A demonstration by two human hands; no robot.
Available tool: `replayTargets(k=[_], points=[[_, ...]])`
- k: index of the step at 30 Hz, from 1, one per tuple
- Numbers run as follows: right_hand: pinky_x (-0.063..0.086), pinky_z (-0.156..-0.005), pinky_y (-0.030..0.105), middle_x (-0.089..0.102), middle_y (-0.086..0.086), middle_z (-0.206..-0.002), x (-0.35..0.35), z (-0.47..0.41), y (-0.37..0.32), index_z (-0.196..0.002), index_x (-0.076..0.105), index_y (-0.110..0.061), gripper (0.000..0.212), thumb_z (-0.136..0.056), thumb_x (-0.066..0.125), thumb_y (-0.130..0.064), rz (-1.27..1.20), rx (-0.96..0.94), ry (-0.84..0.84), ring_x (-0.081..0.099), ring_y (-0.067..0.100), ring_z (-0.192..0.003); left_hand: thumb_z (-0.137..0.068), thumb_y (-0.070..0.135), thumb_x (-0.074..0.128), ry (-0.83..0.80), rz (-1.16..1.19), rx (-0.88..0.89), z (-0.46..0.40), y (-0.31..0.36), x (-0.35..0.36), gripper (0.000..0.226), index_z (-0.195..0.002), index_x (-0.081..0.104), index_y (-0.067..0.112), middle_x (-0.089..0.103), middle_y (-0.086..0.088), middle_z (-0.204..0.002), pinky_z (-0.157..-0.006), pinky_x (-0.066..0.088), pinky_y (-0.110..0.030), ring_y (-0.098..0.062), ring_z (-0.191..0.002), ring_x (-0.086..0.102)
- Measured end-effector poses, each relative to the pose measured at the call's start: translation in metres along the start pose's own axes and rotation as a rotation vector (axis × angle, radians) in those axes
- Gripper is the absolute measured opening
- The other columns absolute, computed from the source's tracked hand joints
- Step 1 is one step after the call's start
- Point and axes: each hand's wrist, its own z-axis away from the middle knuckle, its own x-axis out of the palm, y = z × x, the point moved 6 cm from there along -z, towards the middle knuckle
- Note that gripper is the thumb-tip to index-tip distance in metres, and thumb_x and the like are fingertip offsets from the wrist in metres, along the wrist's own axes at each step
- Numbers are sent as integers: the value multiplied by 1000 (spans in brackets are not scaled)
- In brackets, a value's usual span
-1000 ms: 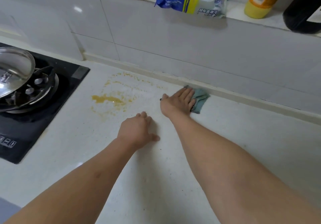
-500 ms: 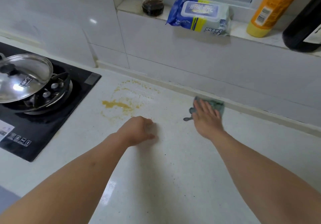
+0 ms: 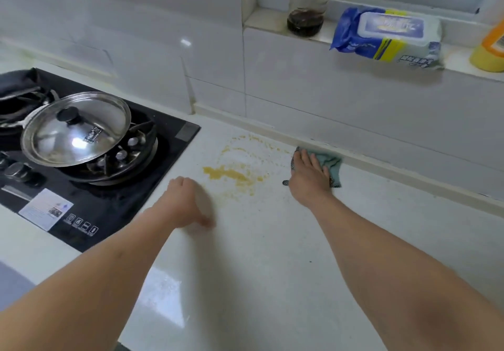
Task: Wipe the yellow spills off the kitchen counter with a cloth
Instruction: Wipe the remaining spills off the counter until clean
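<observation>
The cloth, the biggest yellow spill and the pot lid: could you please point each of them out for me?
cloth [image 3: 332, 163]: head view, on the green fabric showing past the fingers.
yellow spill [image 3: 226, 173]: head view, middle of the thick yellow patch.
pot lid [image 3: 62, 135]: head view, on the shiny dome below the black knob.

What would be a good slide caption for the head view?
Right hand presses a green cloth flat beside yellow spills on the counter.

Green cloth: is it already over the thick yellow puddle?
No. The green cloth lies under the right hand by the wall, right of the thick yellow puddle.
</observation>
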Motion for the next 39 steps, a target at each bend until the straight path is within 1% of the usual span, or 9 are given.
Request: replayTargets(k=[9,12,15,17,19,21,24,29,39], points=[[18,-127,32,19,-7,-169,-6,-51,-89,-162,27,-20,77,-96,52,10,-279,-206,-73,16,14,-157,-46,68,93,-19,-103,76,-24,-16,7,154,-158,9,5,-5,-7,-169,-123,26,-43,-28,-157,-1],[50,-88,14,32,-18,-161,-5,-66,-106,-157,39,-37,68,-102,40,4,-528,-106,-121,62,10,-125,-48,69,91,-4,-119,100,-24,-14,9,154,-159,5,3,-5,-8,-170,-123,26,-43,-29,-158,-2],[51,-72,34,39,-19,-158,-4,-79,-122,-151,42,-48,60,-107,31,-8,-588,-75,-198,74,5,-78,-53,68,91,1,-155,115,-22,-9,6,155,-160,1,0,-6,-11,-171,-123,27,-43,-30,-159,-2],[50,-70,34,41,-22,-155,-2,-89,-127,-144,48,-55,57,-105,35,-15,-625,-80,-215,77,10,-75,-54,67,91,3,-167,112,-21,-7,5,157,-160,-2,-1,-7,-13,-171,-124,26,-43,-31,-159,-2],[54,-91,38,41,-26,-154,13,-109,-124,-129,52,-68,56,-96,40,-24,-655,-139,-242,78,14,-86,-54,67,90,7,-177,111,-22,-7,5,157,-160,-3,-2,-7,-14,-171,-124,26,-45,-31,-159,-2],[46,-111,47,36,-24,-159,23,-118,-133,-117,55,-75,54,-90,42,-29,-568,-211,-252,69,18,-117,-54,68,90,3,-187,112,-21,-8,6,156,-160,-2,-2,-5,-14,-171,-123,29,-45,-31,-159,0],[10,-128,38,27,-16,-165,14,-88,-164,-147,50,-44,51,-106,42,-14,-334,-318,-219,22,12,-154,-56,68,90,-5,-189,111,-19,-8,6,157,-161,-4,-1,-9,-14,-171,-124,26,-45,-30,-159,-4],[-5,-127,42,20,-19,-166,14,-48,-140,-154,40,-38,48,-110,39,-18,-195,-423,-169,8,9,-157,-56,69,89,-7,-190,117,-16,-5,5,154,-160,1,-2,-7,-15,-171,-123,28,-46,-31,-159,-3],[-13,-125,43,-12,-20,-169,27,52,-40,-163,2,-40,59,-108,18,-49,-74,-15,-64,-16,3,-154,-63,69,86,-25,-184,128,-12,-7,2,153,-160,-9,-2,-14,-16,-171,-126,22,-47,-32,-159,-7]])
